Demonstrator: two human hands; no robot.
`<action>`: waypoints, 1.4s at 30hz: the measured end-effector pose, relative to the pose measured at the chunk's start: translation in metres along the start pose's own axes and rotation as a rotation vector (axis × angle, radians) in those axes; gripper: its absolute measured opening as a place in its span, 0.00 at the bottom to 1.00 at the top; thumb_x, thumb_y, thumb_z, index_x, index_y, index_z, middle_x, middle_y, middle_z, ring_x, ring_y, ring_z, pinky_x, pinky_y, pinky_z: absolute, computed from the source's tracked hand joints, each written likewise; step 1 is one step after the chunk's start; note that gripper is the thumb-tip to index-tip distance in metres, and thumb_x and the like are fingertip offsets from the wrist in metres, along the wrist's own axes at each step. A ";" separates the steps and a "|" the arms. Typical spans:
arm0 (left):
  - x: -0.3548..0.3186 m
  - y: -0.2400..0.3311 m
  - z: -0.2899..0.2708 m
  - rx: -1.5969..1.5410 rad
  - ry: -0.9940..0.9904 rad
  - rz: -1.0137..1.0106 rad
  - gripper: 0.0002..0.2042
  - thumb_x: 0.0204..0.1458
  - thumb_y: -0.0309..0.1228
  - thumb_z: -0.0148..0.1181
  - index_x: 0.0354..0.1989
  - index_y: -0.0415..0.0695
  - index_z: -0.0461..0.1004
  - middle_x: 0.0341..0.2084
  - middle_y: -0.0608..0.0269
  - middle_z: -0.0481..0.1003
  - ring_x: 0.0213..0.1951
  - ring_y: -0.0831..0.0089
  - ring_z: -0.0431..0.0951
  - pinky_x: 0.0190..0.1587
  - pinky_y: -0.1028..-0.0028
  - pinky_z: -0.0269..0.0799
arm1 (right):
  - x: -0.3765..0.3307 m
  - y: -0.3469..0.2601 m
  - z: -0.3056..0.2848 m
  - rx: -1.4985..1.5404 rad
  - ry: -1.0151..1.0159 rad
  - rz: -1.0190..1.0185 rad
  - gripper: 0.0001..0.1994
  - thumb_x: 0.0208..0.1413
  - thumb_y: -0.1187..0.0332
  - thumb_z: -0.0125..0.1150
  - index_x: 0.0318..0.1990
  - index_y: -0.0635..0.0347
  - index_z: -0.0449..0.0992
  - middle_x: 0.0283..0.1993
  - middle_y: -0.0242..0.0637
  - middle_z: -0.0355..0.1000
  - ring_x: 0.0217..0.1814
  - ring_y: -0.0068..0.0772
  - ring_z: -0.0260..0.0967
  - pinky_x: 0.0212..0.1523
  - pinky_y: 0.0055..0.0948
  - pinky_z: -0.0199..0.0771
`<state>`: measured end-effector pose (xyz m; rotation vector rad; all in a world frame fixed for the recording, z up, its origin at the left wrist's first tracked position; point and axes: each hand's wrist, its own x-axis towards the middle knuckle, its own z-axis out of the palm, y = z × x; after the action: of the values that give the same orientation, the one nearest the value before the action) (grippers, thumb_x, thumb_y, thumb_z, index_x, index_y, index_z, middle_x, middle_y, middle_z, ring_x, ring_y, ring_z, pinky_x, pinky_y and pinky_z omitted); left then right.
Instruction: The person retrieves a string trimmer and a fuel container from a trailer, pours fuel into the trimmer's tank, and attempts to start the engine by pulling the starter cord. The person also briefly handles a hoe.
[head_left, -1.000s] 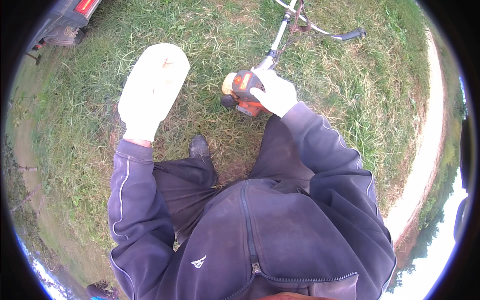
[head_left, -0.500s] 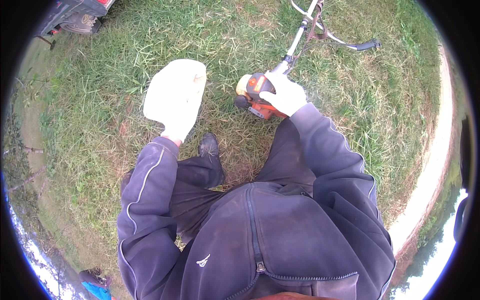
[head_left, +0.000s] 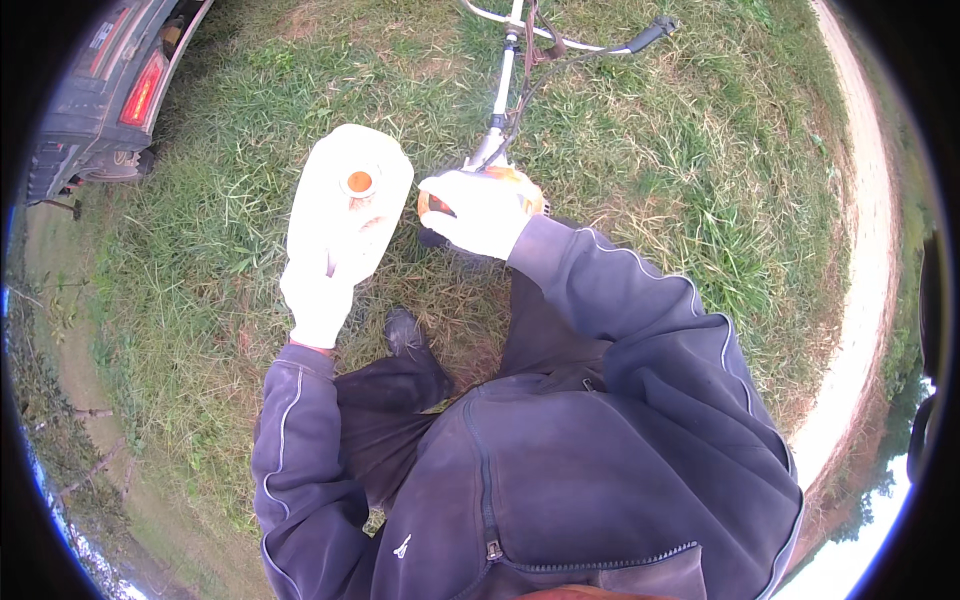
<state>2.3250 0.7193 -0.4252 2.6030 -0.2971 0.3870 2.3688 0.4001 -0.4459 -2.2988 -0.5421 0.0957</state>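
My left hand point(head_left: 318, 300), in a white glove, is closed round the handle of a white plastic jug point(head_left: 335, 215). A round orange spot ringed in white shows on the jug's upper face; whether it is a cap or the open mouth I cannot tell. Just right of the jug, my gloved right hand point(head_left: 482, 212) is closed over the orange and grey engine of a brush cutter point(head_left: 530, 188). The hand hides most of the engine. From there the white shaft point(head_left: 505, 80) runs away from me over the grass, with a black-gripped handlebar point(head_left: 640, 38) and a strap.
A vehicle point(head_left: 100, 110) with a red tail light stands at the far left. Grass point(head_left: 220, 200) surrounds my feet, one dark shoe point(head_left: 403, 333) showing below the jug. Along the right side curves a pale dirt track point(head_left: 855, 300).
The jug has turned, and its orange spot now shows. My right hand has shifted left across the engine, closer to the jug. More of the vehicle is in view.
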 end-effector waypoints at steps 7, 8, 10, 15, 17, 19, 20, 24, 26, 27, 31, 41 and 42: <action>0.023 -0.006 -0.002 0.004 -0.089 0.131 0.21 0.59 0.37 0.76 0.59 0.42 0.84 0.46 0.47 0.86 0.44 0.49 0.88 0.48 0.55 0.85 | -0.009 0.006 -0.007 -0.009 0.129 0.056 0.23 0.68 0.53 0.68 0.65 0.52 0.81 0.51 0.42 0.83 0.51 0.49 0.84 0.55 0.46 0.84; 0.028 -0.010 0.000 0.017 -0.081 0.145 0.21 0.59 0.38 0.76 0.58 0.43 0.84 0.46 0.47 0.86 0.45 0.48 0.88 0.49 0.55 0.84 | -0.003 0.003 -0.018 0.005 0.089 0.113 0.24 0.68 0.52 0.68 0.66 0.53 0.81 0.55 0.44 0.83 0.54 0.50 0.84 0.59 0.45 0.83; 0.045 -0.013 0.010 0.035 -0.057 0.205 0.20 0.60 0.39 0.77 0.58 0.43 0.85 0.46 0.49 0.86 0.44 0.50 0.88 0.48 0.55 0.84 | 0.008 -0.001 -0.033 -0.005 0.067 0.132 0.27 0.67 0.50 0.68 0.68 0.53 0.81 0.59 0.45 0.84 0.58 0.52 0.84 0.62 0.45 0.83; 0.087 -0.001 0.049 0.006 -0.058 0.304 0.21 0.63 0.42 0.76 0.60 0.44 0.85 0.51 0.48 0.85 0.49 0.50 0.88 0.53 0.57 0.85 | 0.055 0.015 -0.049 -0.224 0.008 0.022 0.24 0.71 0.47 0.62 0.65 0.51 0.79 0.53 0.48 0.81 0.51 0.53 0.84 0.53 0.51 0.83; 0.096 -0.003 0.066 -0.013 -0.118 0.204 0.23 0.63 0.43 0.75 0.62 0.43 0.84 0.55 0.45 0.84 0.53 0.48 0.88 0.56 0.56 0.84 | 0.073 0.001 -0.053 -0.312 -0.064 0.073 0.22 0.71 0.48 0.61 0.60 0.54 0.82 0.52 0.47 0.82 0.53 0.50 0.85 0.54 0.49 0.84; 0.105 -0.007 0.093 -0.083 -0.163 0.089 0.25 0.64 0.45 0.74 0.63 0.43 0.83 0.58 0.44 0.83 0.55 0.47 0.87 0.58 0.55 0.83 | 0.090 0.017 -0.052 -0.418 -0.145 0.092 0.20 0.72 0.50 0.60 0.57 0.54 0.84 0.51 0.46 0.84 0.53 0.49 0.86 0.53 0.49 0.85; 0.104 -0.015 0.110 -0.132 -0.181 0.013 0.26 0.64 0.46 0.74 0.64 0.43 0.82 0.59 0.43 0.83 0.55 0.47 0.87 0.59 0.55 0.83 | 0.098 0.026 -0.047 -0.464 -0.187 0.096 0.19 0.72 0.51 0.60 0.55 0.54 0.85 0.50 0.46 0.85 0.53 0.48 0.86 0.53 0.48 0.85; 0.093 0.022 0.118 -0.222 -0.165 -0.145 0.25 0.66 0.44 0.72 0.65 0.41 0.81 0.60 0.43 0.83 0.58 0.47 0.86 0.61 0.53 0.82 | 0.087 0.069 -0.015 -0.455 0.013 0.086 0.16 0.71 0.53 0.60 0.53 0.51 0.88 0.47 0.44 0.87 0.51 0.48 0.87 0.53 0.48 0.86; 0.085 0.050 0.082 -0.264 -0.072 -0.045 0.19 0.64 0.40 0.71 0.58 0.43 0.84 0.52 0.48 0.86 0.54 0.49 0.86 0.58 0.52 0.81 | 0.090 0.055 -0.015 -0.473 -0.039 0.163 0.18 0.71 0.51 0.61 0.53 0.52 0.87 0.51 0.44 0.86 0.54 0.48 0.86 0.56 0.48 0.85; 0.070 0.045 0.084 -0.138 -0.015 0.052 0.17 0.64 0.39 0.71 0.56 0.44 0.85 0.49 0.49 0.86 0.52 0.49 0.86 0.57 0.52 0.81 | 0.090 0.058 -0.013 -0.471 -0.024 0.160 0.18 0.71 0.50 0.61 0.53 0.52 0.87 0.51 0.45 0.85 0.55 0.49 0.85 0.57 0.48 0.85; 0.001 0.049 0.111 0.131 -0.333 -0.022 0.16 0.64 0.47 0.69 0.47 0.46 0.84 0.42 0.51 0.86 0.45 0.46 0.86 0.50 0.49 0.81 | 0.091 0.077 -0.010 -0.419 -0.008 0.137 0.21 0.70 0.46 0.62 0.53 0.53 0.87 0.52 0.46 0.85 0.55 0.50 0.85 0.57 0.47 0.84; 0.008 0.055 0.169 0.119 -0.601 -0.392 0.26 0.59 0.55 0.73 0.47 0.41 0.82 0.40 0.46 0.88 0.46 0.47 0.90 0.52 0.52 0.83 | 0.073 0.064 -0.014 -0.381 -0.051 0.174 0.15 0.69 0.49 0.62 0.48 0.44 0.90 0.46 0.43 0.86 0.52 0.49 0.86 0.53 0.47 0.85; 0.002 0.053 0.173 0.130 -0.563 -0.342 0.27 0.57 0.56 0.75 0.45 0.41 0.81 0.39 0.45 0.87 0.45 0.46 0.90 0.51 0.51 0.83 | 0.074 0.060 -0.009 -0.326 0.031 0.206 0.14 0.69 0.51 0.62 0.48 0.45 0.88 0.43 0.43 0.85 0.50 0.49 0.86 0.52 0.48 0.85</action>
<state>2.3501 0.5882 -0.5469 2.7745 -0.0036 -0.4660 2.4588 0.3869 -0.4744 -2.6662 -0.3203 0.0757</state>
